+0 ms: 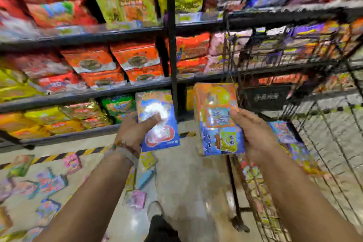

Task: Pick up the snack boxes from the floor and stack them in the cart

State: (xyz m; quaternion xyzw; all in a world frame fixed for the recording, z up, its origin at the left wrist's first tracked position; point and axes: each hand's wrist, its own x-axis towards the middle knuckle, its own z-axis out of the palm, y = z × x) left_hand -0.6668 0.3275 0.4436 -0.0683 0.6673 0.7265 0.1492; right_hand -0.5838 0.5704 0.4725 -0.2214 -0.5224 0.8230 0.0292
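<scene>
Orange-and-blue cartoon snack box (218, 120) upright, long axis vertical, gripped along its right edge by right hand (253, 133). Black wire cart (324, 124) just right of it; right hand nearer. Left hand (135, 131) grips blue-and-white snack box (157, 120).

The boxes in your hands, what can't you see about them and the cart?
- Head view: blue box print washed out by glare, left hand covering its edge.
- Orange box lettering blurred, right hand covering its side.
- Cart cut off by the right edge; boxes inside smeared.
</scene>
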